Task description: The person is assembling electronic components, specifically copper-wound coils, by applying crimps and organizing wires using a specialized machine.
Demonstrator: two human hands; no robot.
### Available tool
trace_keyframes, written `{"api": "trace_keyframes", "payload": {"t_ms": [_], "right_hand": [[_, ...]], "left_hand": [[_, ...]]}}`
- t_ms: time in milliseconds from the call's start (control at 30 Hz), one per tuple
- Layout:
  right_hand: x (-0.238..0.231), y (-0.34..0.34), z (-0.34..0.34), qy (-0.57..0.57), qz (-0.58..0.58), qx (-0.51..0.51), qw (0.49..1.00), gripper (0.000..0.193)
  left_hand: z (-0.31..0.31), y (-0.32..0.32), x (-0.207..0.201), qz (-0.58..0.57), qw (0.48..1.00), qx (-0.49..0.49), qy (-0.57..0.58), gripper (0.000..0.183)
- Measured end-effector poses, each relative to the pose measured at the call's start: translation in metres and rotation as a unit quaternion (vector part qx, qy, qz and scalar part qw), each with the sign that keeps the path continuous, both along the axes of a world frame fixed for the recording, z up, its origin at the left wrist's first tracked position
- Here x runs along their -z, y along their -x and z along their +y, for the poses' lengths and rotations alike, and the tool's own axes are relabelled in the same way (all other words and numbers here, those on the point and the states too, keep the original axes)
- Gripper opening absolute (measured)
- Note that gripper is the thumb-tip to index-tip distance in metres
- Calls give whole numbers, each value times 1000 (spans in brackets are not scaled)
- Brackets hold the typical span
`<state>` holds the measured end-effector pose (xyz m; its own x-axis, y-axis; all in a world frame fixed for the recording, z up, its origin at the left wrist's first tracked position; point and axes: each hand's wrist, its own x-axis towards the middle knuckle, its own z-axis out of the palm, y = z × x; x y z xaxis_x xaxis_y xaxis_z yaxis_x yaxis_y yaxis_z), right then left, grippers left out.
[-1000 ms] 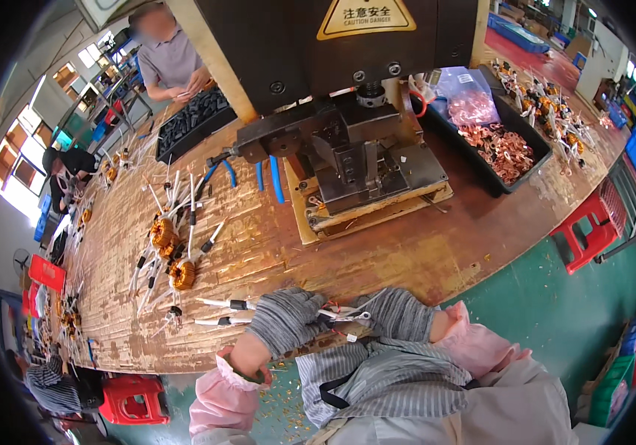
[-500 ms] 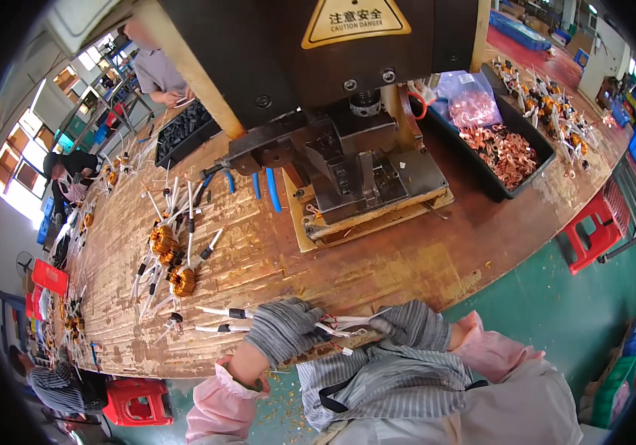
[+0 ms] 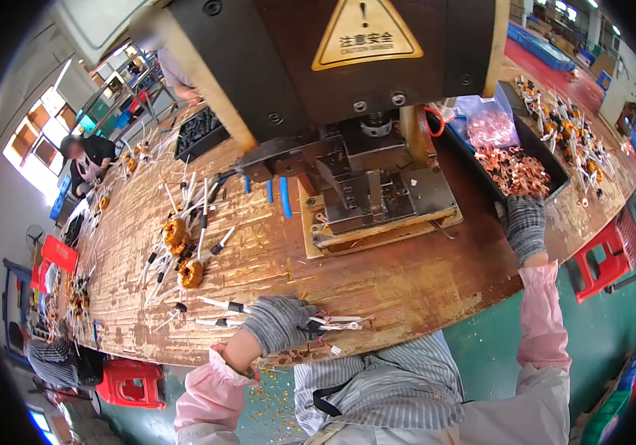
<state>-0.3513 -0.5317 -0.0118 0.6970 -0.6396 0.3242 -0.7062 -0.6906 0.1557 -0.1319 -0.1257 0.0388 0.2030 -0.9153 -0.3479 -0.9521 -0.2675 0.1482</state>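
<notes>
My left hand (image 3: 279, 325), in a grey knit glove, is closed around a bundle of white wires (image 3: 340, 324) near the table's front edge. White ends with black sleeves (image 3: 235, 307) stick out to its left; the middle of the bundle is hidden under the glove. My right hand (image 3: 524, 226), gloved too, is stretched out at the near end of a black bin (image 3: 497, 194). Its fingers reach the rim beside a heap of copper terminals (image 3: 515, 172), with the thumb apart and nothing visibly held.
A dark press (image 3: 370, 185) stands mid-table. Copper-wound ring coils (image 3: 190, 274) with white leads lie left of it, blue-handled tools (image 3: 285, 197) behind them. More coils (image 3: 566, 130) are piled at the far right. Red stools (image 3: 131, 383) stand by the table; other people work at the left.
My right hand has let go of the wires and moved far right and forward to the bin of copper terminals. The left hand still holds the bundle. The view has shifted slightly.
</notes>
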Motion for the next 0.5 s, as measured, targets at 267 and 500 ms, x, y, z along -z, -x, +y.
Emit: {"api": "trace_keyframes", "payload": {"t_ms": [267, 500], "right_hand": [[19, -20, 37, 58, -30, -73, 995, 33], [14, -13, 76, 25, -25, -61, 997, 38]], "left_hand": [[2, 4, 0, 1, 1000, -17, 0, 37], [8, 5, 10, -17, 995, 1, 101, 33]]}}
